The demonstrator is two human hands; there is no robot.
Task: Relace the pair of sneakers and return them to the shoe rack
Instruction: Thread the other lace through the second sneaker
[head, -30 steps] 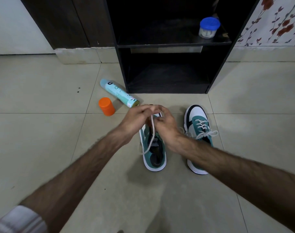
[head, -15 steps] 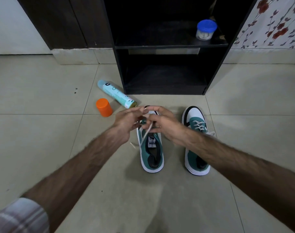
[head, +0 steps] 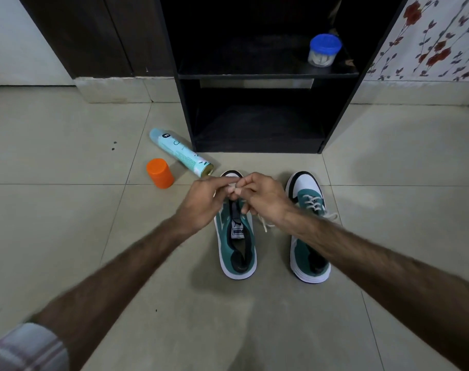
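Two green and white sneakers stand side by side on the tiled floor in front of a black shoe rack [head: 265, 76]. The right sneaker [head: 309, 231] is laced with a white bow. The left sneaker [head: 237, 242] shows an open tongue. Over its toe end my left hand [head: 204, 202] and my right hand [head: 262, 196] meet, both pinching a white lace [head: 233, 188] between fingertips. A loose lace end [head: 265, 226] trails under my right wrist. The toe of the left sneaker is mostly hidden by my hands.
A light blue spray can [head: 180, 151] lies on the floor left of the rack, with its orange cap [head: 160, 173] standing beside it. A blue-lidded jar [head: 323, 50] sits on the rack's upper shelf. The lower shelf [head: 257, 129] is dark and holds nothing visible.
My hands have come together again over the left sneaker's toe end. The long hanging lace loop seen on the left side is gone; a lace end now trails under my right wrist.
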